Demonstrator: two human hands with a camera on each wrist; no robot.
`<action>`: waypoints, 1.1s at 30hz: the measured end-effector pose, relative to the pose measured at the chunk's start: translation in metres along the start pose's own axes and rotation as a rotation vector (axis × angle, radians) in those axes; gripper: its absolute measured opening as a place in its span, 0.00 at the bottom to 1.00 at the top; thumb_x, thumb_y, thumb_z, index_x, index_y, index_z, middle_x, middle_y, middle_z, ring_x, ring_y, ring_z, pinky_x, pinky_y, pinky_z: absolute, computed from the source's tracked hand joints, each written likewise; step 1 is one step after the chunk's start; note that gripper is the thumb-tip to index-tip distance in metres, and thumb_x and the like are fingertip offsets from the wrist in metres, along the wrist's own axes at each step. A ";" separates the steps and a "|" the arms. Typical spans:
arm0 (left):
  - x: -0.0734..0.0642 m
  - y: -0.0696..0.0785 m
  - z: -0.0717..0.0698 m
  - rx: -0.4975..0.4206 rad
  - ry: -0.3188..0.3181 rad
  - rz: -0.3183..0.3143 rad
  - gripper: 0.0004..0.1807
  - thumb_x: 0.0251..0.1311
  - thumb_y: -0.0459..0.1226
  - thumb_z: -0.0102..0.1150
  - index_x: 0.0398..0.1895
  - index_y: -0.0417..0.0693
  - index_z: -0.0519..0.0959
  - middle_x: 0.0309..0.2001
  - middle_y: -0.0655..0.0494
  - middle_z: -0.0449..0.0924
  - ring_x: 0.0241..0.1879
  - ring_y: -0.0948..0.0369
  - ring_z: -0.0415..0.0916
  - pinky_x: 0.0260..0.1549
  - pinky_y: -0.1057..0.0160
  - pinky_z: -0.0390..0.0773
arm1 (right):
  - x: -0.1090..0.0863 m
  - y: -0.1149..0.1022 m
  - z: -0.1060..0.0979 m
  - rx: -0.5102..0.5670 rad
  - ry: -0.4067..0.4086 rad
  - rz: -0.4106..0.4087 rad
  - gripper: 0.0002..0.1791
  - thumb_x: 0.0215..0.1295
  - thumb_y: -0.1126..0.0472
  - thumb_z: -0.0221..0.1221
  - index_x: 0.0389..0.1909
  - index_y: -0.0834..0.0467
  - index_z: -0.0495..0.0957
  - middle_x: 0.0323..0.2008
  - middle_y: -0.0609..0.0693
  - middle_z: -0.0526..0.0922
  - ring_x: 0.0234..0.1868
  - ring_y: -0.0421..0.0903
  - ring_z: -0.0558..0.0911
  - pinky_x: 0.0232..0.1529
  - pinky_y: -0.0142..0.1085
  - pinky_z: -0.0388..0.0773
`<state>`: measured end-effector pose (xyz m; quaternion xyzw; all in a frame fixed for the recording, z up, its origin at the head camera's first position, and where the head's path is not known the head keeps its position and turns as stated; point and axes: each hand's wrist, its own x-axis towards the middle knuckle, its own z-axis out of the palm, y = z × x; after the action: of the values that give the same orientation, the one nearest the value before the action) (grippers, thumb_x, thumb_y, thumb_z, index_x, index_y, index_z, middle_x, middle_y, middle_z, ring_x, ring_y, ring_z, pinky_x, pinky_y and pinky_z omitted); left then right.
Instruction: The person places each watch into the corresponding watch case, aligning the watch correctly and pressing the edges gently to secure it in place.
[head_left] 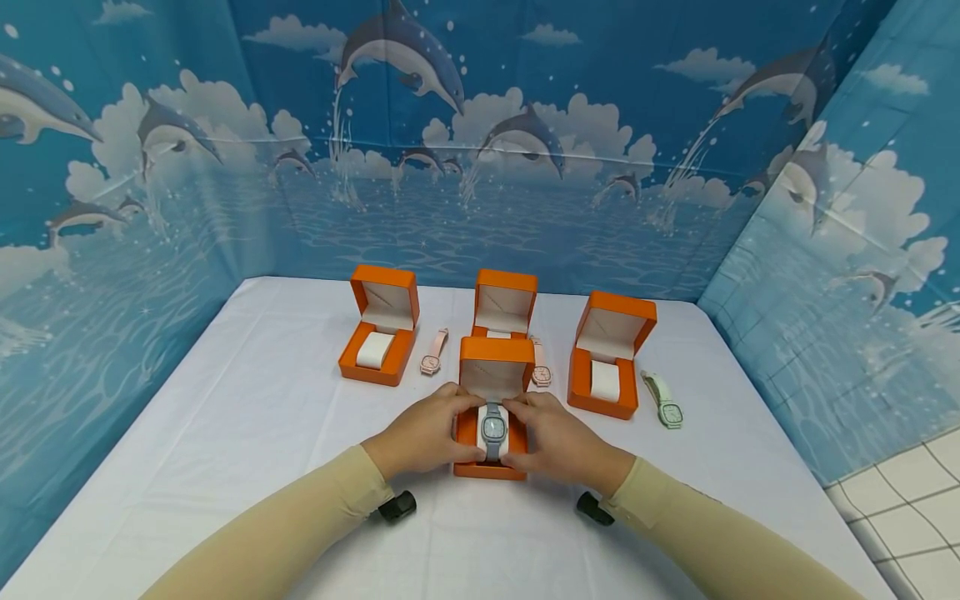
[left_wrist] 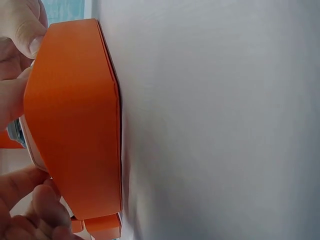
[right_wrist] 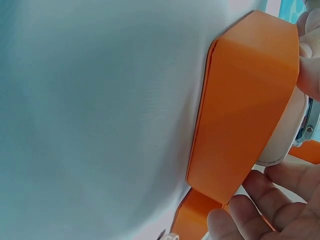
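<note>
A grey-blue wristwatch (head_left: 493, 428) is wrapped round a white cushion (right_wrist: 281, 136) in an open orange watch box (head_left: 491, 472) on the table. From the left side of the box, my left hand (head_left: 426, 428) pinches the cushion between thumb and fingers, at its near and far ends. My right hand (head_left: 558, 435) does likewise from the right side. Both wrist views show the cushion sitting partly above the box wall, with fingertips at its ends. How deep it sits in the box is hidden.
Behind stand three more open orange boxes: left (head_left: 377, 367), middle (head_left: 506, 292) and right (head_left: 603, 406). A pink watch (head_left: 431, 363), another pink watch (head_left: 541, 374) and a green watch (head_left: 670, 414) lie beside them. The table (head_left: 225, 433) has a white cloth.
</note>
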<state>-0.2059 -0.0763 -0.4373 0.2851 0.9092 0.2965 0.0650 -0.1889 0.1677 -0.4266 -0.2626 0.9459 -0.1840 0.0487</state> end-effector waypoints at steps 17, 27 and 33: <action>0.001 0.002 -0.001 0.012 -0.013 -0.029 0.39 0.56 0.52 0.79 0.70 0.50 0.78 0.55 0.54 0.74 0.49 0.60 0.77 0.55 0.58 0.81 | -0.002 0.001 0.000 -0.006 0.006 -0.011 0.40 0.62 0.46 0.75 0.71 0.59 0.76 0.61 0.52 0.78 0.63 0.49 0.75 0.65 0.46 0.81; 0.001 0.002 -0.002 0.008 -0.002 -0.047 0.34 0.55 0.53 0.79 0.64 0.54 0.81 0.51 0.57 0.74 0.45 0.62 0.76 0.51 0.59 0.79 | -0.003 0.003 0.000 -0.013 0.013 -0.015 0.40 0.62 0.45 0.75 0.71 0.59 0.76 0.63 0.52 0.79 0.64 0.50 0.75 0.65 0.46 0.81; 0.001 0.003 -0.002 0.024 -0.016 -0.049 0.35 0.55 0.54 0.78 0.65 0.53 0.82 0.52 0.57 0.74 0.45 0.62 0.75 0.51 0.60 0.79 | -0.003 0.003 0.000 -0.033 0.007 -0.023 0.40 0.62 0.45 0.74 0.71 0.60 0.77 0.60 0.51 0.79 0.62 0.48 0.74 0.62 0.43 0.82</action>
<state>-0.2061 -0.0749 -0.4337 0.2657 0.9189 0.2814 0.0760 -0.1878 0.1711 -0.4280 -0.2735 0.9460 -0.1699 0.0388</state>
